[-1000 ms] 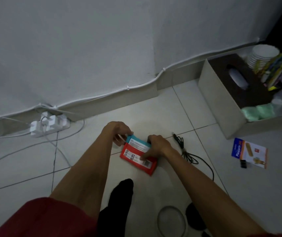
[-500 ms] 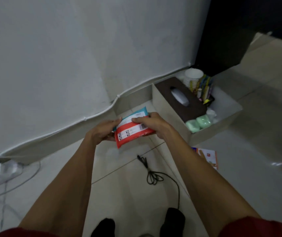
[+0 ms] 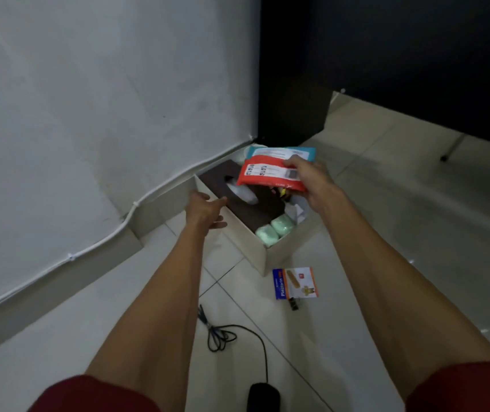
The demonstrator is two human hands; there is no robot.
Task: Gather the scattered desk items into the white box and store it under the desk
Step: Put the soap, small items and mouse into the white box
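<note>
My right hand [image 3: 312, 185] holds two flat packs together. The red pack [image 3: 263, 182] is in front and the blue-green pack [image 3: 303, 152] is behind it. My thumb presses on top of the red pack. The other fingers are hidden under the packs.

Both packs are up in the air, over the far end of the white box [image 3: 255, 248]. The box sits on the floor [image 3: 386, 263], at the floor's edge by the wall [image 3: 89, 114], close to a big dark piece of furniture [image 3: 291, 114]. A brown tissue box [image 3: 246, 212] lies inside the white box. Two soft green packs [image 3: 275, 230] are squeezed in at the near end.

My left hand [image 3: 205, 211] holds nothing. Its fingers are loose and spread out, right by the left rim of the white box. I cannot tell if it touches the rim.

A plaster packet [image 3: 295, 282] lies flat on the floor, just beside the near corner of the box. A small black clip [image 3: 294, 304] sits at the packet's near edge. A black cable [image 3: 223, 334] lies in a loose bunch on the tiles, closer to me. A white wire [image 3: 104, 237] runs along the bottom of the wall. My foot in a dark sock [image 3: 263, 395] shows at the bottom.
</note>
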